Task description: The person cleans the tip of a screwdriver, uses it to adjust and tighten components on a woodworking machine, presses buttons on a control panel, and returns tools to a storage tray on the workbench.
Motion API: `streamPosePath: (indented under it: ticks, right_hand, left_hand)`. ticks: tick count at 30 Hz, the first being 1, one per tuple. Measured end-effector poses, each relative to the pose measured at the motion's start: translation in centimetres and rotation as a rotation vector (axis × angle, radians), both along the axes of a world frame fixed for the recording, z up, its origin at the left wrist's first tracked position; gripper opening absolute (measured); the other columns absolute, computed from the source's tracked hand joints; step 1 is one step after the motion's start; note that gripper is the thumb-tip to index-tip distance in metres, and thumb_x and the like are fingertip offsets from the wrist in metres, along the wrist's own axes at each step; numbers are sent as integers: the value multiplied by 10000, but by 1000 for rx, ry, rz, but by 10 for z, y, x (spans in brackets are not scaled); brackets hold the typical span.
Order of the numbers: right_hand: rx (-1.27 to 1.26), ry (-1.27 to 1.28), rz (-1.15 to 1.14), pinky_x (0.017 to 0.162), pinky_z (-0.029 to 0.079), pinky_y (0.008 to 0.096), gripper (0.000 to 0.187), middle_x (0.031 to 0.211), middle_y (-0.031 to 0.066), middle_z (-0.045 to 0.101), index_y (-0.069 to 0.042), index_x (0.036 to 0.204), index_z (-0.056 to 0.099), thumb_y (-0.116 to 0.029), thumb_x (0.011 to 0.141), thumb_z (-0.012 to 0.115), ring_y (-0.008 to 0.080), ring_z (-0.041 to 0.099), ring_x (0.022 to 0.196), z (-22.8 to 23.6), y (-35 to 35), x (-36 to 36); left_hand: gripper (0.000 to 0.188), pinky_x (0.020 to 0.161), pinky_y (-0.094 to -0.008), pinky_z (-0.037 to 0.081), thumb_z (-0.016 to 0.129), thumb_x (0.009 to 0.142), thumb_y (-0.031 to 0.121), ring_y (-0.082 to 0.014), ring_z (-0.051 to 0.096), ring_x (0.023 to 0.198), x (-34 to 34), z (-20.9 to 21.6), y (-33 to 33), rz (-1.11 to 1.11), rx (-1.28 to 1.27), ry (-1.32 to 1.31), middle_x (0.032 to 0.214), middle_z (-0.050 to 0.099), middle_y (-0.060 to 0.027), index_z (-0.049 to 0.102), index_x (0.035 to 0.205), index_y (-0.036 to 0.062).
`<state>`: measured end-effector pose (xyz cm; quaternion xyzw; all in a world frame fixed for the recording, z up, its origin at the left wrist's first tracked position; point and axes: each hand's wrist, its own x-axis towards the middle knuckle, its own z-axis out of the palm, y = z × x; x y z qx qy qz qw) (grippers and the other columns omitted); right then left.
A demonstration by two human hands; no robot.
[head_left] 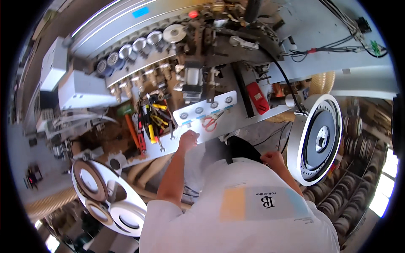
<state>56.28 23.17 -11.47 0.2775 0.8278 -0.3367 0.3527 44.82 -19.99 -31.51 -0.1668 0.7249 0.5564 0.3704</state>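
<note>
My left hand (188,140), fingers curled in, is at the front edge of the machine bed, just below a white control panel with several round dials (199,110). Whatever it may hold is hidden. Orange-handled scissors (209,123) lie on the bed beside the panel, close to that hand. My right hand (272,159) is held low at my right side, by my dark trousers. Its fingers are bent closed, and nothing in them can be made out.
Screwdrivers and pliers (157,116) and wrenches (161,145) lie left of the panel. A red box (257,98) sits to its right. A large white reel (315,140) stands at my right; a plate with rollers (110,197) juts out at my left. Black cables (291,86) hang on the right.
</note>
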Motion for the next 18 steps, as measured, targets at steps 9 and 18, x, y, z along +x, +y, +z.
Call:
streamPosePath:
  ticks: [9, 18]
  right_hand:
    - [84, 66, -78, 833, 554, 387, 299, 969, 113, 769, -124, 1009, 800, -375, 866, 726, 286, 727, 916, -20, 37, 102]
    - [39, -204, -206, 823, 559, 407, 363, 933, 134, 757, -124, 977, 804, -454, 840, 736, 330, 720, 896, -15, 71, 178]
  left_hand:
    - [365, 840, -479, 523, 617, 930, 361, -389, 682, 956, -8, 16, 71, -583, -133, 71, 997, 725, -181, 696, 990, 10]
    - [222, 853, -315, 529, 698, 921, 217, -180, 694, 907, 17, 142, 210, -867, 266, 140, 962, 755, -73, 736, 1077, 63]
